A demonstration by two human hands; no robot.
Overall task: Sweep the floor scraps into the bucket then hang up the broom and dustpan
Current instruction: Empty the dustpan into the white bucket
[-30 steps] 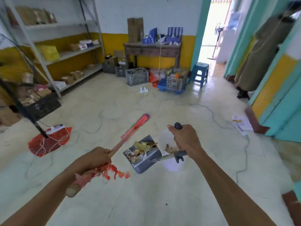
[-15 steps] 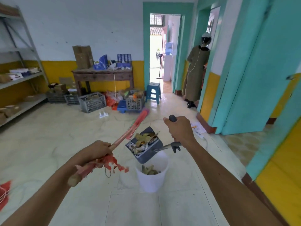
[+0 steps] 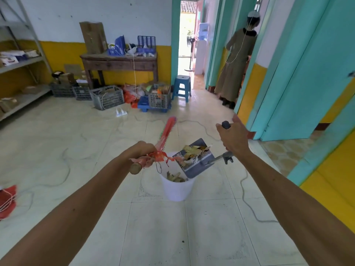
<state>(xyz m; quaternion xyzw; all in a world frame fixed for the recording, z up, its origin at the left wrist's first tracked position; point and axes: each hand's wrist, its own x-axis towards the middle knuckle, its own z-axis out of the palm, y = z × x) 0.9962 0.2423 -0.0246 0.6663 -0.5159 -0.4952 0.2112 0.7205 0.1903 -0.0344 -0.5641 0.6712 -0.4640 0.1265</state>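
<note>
The loaded dustpan [image 3: 196, 160], held in the right hand [image 3: 233, 140] grip, hangs over the bucket [image 3: 175, 189] untipped; left hand [image 3: 143, 153] grips the broom [image 3: 165, 134]; emptying and hanging remain.

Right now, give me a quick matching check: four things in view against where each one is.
Things:
1. broom
2. dustpan
3. bucket
4. blue stool

Places:
A. standing on the floor tiles under the dustpan
B. by the doorway at the back
C. gripped in the left hand
D. full of scraps, handle in the right hand

Pairs: 1-C, 2-D, 3-A, 4-B
</note>
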